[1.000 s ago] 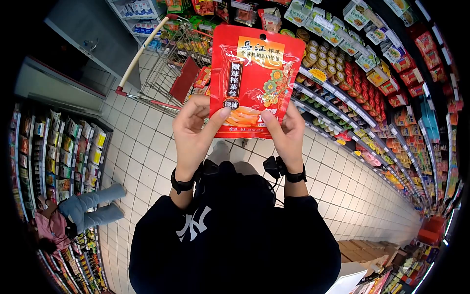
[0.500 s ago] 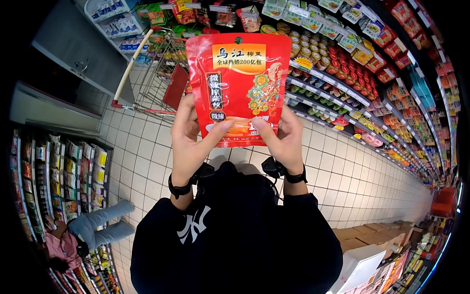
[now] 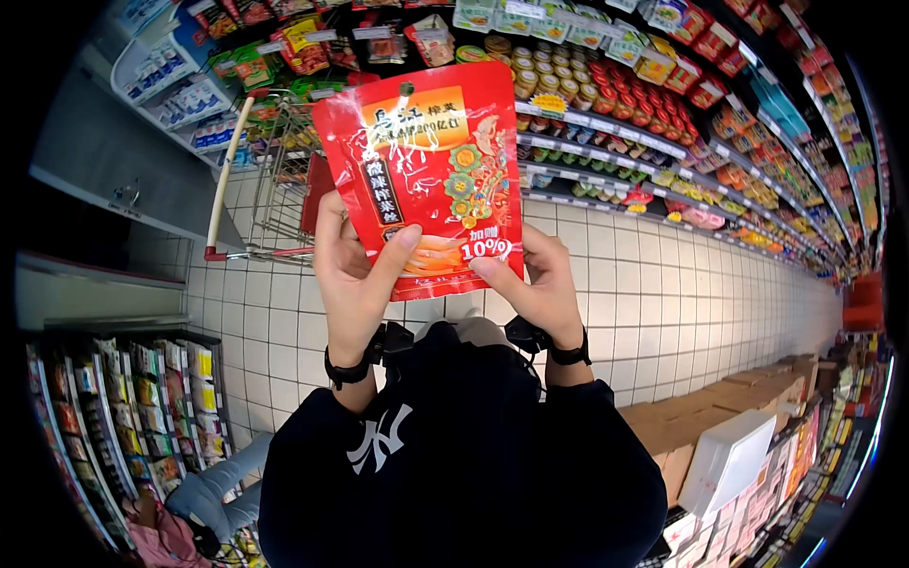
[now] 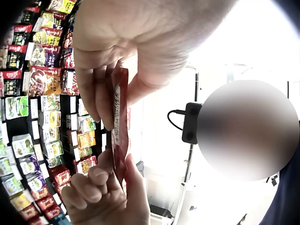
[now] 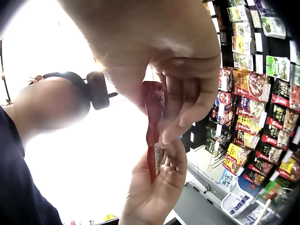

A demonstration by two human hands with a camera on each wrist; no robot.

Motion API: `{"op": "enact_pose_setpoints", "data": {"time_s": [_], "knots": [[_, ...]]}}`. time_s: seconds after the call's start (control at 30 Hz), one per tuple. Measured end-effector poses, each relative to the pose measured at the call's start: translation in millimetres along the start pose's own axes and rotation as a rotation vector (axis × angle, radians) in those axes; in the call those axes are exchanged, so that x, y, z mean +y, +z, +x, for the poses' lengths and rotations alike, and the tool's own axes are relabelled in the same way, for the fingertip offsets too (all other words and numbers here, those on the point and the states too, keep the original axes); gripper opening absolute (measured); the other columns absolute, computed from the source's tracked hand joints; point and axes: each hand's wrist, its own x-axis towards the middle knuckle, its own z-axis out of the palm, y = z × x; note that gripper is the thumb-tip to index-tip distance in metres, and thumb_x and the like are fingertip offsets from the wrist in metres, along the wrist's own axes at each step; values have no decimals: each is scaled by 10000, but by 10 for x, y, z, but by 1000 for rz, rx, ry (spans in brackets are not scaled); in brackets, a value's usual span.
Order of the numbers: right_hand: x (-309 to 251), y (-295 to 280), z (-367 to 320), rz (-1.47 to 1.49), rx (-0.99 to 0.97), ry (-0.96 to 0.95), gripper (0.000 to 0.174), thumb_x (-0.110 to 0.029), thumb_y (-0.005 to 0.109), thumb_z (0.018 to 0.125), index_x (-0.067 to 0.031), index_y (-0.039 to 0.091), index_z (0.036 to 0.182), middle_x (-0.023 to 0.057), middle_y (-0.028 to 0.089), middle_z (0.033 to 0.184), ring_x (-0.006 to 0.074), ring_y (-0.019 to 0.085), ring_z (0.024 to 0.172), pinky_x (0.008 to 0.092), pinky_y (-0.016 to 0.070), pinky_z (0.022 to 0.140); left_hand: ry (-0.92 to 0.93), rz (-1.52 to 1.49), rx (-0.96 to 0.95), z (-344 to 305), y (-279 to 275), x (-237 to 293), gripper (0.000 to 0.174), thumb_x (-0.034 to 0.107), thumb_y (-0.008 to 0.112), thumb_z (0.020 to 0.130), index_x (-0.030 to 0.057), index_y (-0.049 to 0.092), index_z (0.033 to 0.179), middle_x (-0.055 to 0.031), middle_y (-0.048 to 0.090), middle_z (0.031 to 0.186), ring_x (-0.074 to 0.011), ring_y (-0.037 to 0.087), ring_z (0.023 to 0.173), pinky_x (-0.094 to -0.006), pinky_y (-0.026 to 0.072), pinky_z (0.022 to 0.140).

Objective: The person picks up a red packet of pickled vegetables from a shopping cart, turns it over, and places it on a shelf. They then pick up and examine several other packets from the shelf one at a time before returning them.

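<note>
A red pouch of pickled mustard is held up in front of the body, its printed front towards the head camera and its top tilted left. My left hand pinches the lower left side, thumb on the front and fingers behind. My right hand pinches the lower right side the same way, its thumb beside the "10%" print. In the left wrist view the pouch shows edge-on between both hands. The right wrist view also catches the pouch from its narrow side, fingers spread behind it.
A shopping cart stands at the left behind the pouch. Shelves of jars and packets curve along the far side and right. Lower left are another shelf and a person in jeans. Cardboard boxes line the lower right.
The pouch has shifted left in the head view and leans further left, still held by both hands. The view has turned: cart and shelves sit further left, and the other person appears lower.
</note>
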Motion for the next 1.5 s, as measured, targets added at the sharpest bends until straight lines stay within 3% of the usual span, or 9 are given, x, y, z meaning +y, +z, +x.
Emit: {"op": "enact_pose_setpoints", "data": {"time_s": [0.23, 0.33, 0.43, 0.53, 0.7, 0.8, 1.1, 1.5], "knots": [[10, 262, -101, -42, 184, 5, 195, -106, 666, 837, 11, 628, 989, 49, 677, 823, 90, 632, 734, 230, 483, 665, -110, -100, -84, 182, -147, -68, 428, -45, 640, 812, -3, 407, 1168, -103, 581, 1083, -133, 579, 982, -280, 479, 850], [47, 352, -132, -5, 283, 40, 177, -96, 652, 846, 17, 623, 980, 52, 674, 788, 87, 632, 695, 222, 480, 627, -142, -132, -191, 223, -212, -130, 506, -42, 653, 800, -7, 384, 1227, -108, 570, 1118, -150, 579, 1012, -293, 482, 858], [48, 259, -207, 44, 360, 21, 154, -74, 625, 863, 43, 602, 962, 59, 667, 739, 93, 638, 642, 215, 484, 579, -90, -34, -362, 241, -96, -157, 696, -62, 675, 762, -8, 279, 1331, -139, 522, 1216, -198, 582, 1050, -317, 484, 886], [1, 203, -245, 69, 435, 7, 149, -75, 624, 865, 44, 600, 952, 64, 674, 757, 96, 642, 644, 216, 490, 586, -202, -145, -439, 239, 34, -204, 779, -80, 668, 755, 4, 203, 1375, -145, 510, 1230, -211, 580, 1057, -322, 490, 882], [63, 12, -395, -29, 519, -29, 160, -66, 639, 851, 32, 614, 974, 55, 685, 790, 60, 621, 674, 200, 475, 610, -188, -97, -532, 250, 228, -281, 841, -78, 668, 762, 8, 134, 1405, -152, 491, 1250, -222, 570, 1077, -330, 497, 870], [90, -164, -501, -50, 555, -29, 176, -68, 650, 841, 20, 625, 990, 40, 685, 812, 30, 594, 713, 190, 459, 632, -200, -71, -564, 237, 415, -313, 849, -72, 668, 766, 10, 123, 1412, -152, 484, 1257, -217, 570, 1077, -324, 499, 867], [-111, -942, -861, 28, 674, -40, 227, -110, 621, 868, 38, 606, 1038, 75, 676, 909, 79, 612, 818, 242, 478, 750, -224, -86, -697, 156, 1240, -545, 842, -32, 675, 780, 23, 124, 1415, -155, 475, 1266, -211, 558, 1101, -320, 506, 870], [-306, -2433, -1339, -32, 697, -124, 252, -98, 612, 868, 47, 586, 1072, 92, 683, 919, 94, 625, 824, 246, 484, 760, -162, -106, -772, 128, 2845, -838, 822, -46, 670, 774, 10, 143, 1403, -146, 464, 1268, -205, 545, 1114, -316, 491, 881]]}}
